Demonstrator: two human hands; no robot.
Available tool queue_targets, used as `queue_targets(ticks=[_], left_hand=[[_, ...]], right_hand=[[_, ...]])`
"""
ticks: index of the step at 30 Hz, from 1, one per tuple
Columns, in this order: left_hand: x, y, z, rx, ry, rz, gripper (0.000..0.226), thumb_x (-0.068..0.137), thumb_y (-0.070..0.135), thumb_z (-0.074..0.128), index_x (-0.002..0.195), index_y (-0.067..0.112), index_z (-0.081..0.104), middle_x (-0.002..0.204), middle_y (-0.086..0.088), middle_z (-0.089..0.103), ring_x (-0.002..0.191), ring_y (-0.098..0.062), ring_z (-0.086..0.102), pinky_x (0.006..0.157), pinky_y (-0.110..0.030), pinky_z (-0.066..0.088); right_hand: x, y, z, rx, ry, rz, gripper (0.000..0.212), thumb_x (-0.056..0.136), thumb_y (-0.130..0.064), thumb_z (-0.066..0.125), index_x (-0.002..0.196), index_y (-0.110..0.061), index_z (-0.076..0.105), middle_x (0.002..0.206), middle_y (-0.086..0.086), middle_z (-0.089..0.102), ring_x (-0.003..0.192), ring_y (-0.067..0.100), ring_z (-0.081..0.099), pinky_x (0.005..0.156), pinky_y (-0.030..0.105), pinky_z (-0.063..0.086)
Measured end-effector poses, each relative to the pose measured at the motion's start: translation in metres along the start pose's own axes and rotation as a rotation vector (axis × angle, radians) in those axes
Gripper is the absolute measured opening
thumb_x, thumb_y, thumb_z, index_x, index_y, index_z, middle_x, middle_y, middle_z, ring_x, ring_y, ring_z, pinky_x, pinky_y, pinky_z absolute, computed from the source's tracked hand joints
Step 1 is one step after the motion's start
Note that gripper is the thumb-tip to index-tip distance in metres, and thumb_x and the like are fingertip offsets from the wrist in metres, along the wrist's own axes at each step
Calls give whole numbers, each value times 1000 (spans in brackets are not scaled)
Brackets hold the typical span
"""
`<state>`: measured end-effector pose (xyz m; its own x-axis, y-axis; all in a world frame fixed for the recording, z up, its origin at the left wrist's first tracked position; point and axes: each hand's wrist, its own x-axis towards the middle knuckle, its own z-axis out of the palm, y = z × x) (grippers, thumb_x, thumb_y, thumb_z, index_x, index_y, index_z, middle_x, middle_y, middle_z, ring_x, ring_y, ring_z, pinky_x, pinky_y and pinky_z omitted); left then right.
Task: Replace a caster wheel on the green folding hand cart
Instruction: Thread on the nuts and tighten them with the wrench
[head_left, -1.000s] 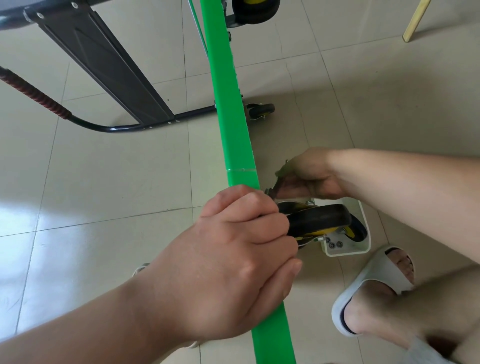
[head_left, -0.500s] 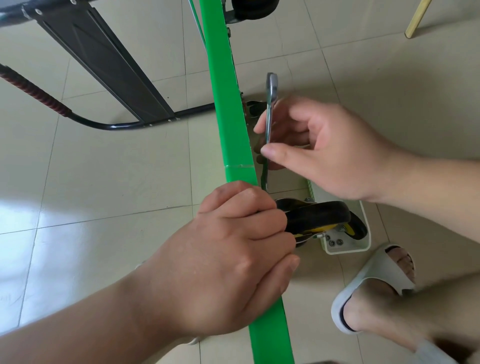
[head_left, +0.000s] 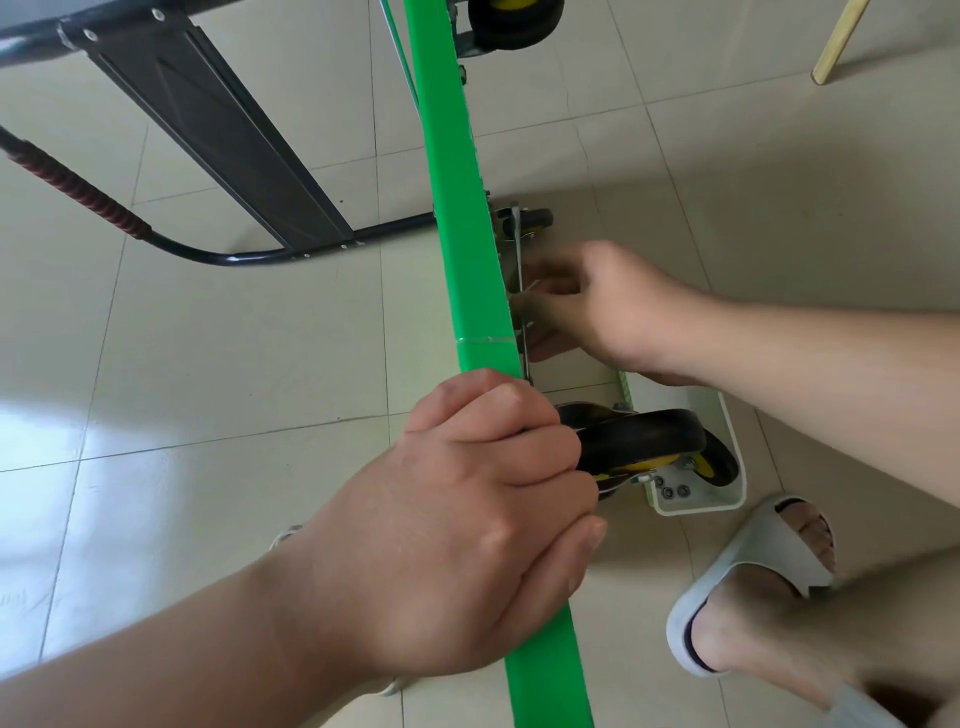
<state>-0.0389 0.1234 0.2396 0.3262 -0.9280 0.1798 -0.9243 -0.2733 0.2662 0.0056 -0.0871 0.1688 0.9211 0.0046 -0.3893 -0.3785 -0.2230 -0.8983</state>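
The green cart deck (head_left: 457, 208) stands on edge and runs from the top centre to the bottom. My left hand (head_left: 467, 525) grips its edge and the bracket of a black and yellow caster wheel (head_left: 644, 441). My right hand (head_left: 592, 312) holds a slim metal wrench (head_left: 517, 270) close against the deck's right face, its upper end near a small black wheel (head_left: 535, 221). The wrench's lower end is hidden behind the deck and my left hand. Another black and yellow wheel (head_left: 514, 21) shows at the top.
A white tray (head_left: 696, 499) with small nuts and another wheel lies on the tiled floor below the caster. The cart's black handle frame (head_left: 218, 156) lies to the left. My sandalled foot (head_left: 748, 587) is at lower right. A wooden leg (head_left: 836, 41) stands at top right.
My right hand came up from beside the caster with the wrench, then dropped and pressed it close to the deck. My left hand kept its grip.
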Motion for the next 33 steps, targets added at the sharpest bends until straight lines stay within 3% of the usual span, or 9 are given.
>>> queue_targets(ticks=[4, 7, 12, 15, 19, 22, 26, 29, 33], left_hand=[[-1, -1, 1, -9, -6, 8, 41, 112, 32, 36, 83, 20, 63, 89, 5, 56, 102, -22, 54, 105, -34, 35], [-1, -1, 0, -4, -2, 8, 41, 112, 32, 36, 82, 20, 62, 89, 6, 56, 102, -22, 53, 104, -28, 30], [0, -1, 0, -1, 1, 7, 40, 111, 32, 36, 82, 21, 61, 88, 6, 55, 102, -22, 53, 106, -24, 24], [-1, 0, 0, 2, 1, 10, 40, 111, 31, 36, 82, 20, 61, 88, 5, 55, 102, -23, 54, 105, -25, 26], [0, 1, 1, 14, 13, -1, 41, 112, 31, 36, 82, 19, 62, 87, 5, 54, 100, -23, 53, 105, -25, 27], [0, 1, 1, 20, 14, -8, 39, 111, 30, 37, 81, 19, 61, 86, 5, 52, 98, -22, 51, 104, -22, 25], [1, 2, 0, 24, -3, -5, 41, 111, 30, 36, 83, 19, 63, 86, 5, 53, 99, -22, 52, 104, -23, 26], [0, 1, 0, 20, -11, -3, 40, 111, 30, 36, 83, 19, 63, 87, 4, 53, 100, -23, 53, 104, -25, 27], [1, 1, 0, 14, -7, -7, 40, 112, 30, 35, 83, 19, 61, 87, 5, 52, 99, -22, 52, 105, -27, 28]], right_hand=[[14, 18, 1, 163, -86, 330, 22, 104, -15, 58, 114, 4, 65, 106, 22, 76, 86, 25, 78, 84, 38, 64], [13, 26, 3, 373, -125, 593, 18, 105, -10, 54, 110, 5, 64, 109, 22, 75, 83, 24, 74, 77, 34, 64], [7, 25, 3, 391, -110, 739, 18, 106, -8, 51, 101, 3, 64, 78, 18, 74, 64, 21, 72, 57, 28, 62], [5, 16, -6, 401, 47, 614, 16, 106, -7, 52, 105, 5, 63, 72, 17, 74, 56, 20, 74, 56, 27, 63], [0, -3, -20, 287, 210, 271, 17, 100, -8, 63, 114, 1, 61, 97, 19, 73, 69, 22, 77, 65, 32, 64], [-14, -17, -22, 131, 151, -86, 13, 98, -8, 66, 110, -12, 65, 98, 9, 76, 83, 20, 78, 76, 33, 64], [-39, -23, -20, -99, 57, -410, 22, 97, -10, 68, 118, -11, 65, 100, 1, 73, 93, 11, 73, 83, 25, 61], [-47, -16, -16, -140, 19, -508, 22, 96, -11, 69, 117, -11, 65, 104, 4, 71, 100, 18, 70, 93, 40, 58], [-47, -3, -10, -156, 3, -531, 18, 95, -11, 69, 112, -12, 65, 102, 3, 71, 97, 23, 69, 90, 48, 56]])
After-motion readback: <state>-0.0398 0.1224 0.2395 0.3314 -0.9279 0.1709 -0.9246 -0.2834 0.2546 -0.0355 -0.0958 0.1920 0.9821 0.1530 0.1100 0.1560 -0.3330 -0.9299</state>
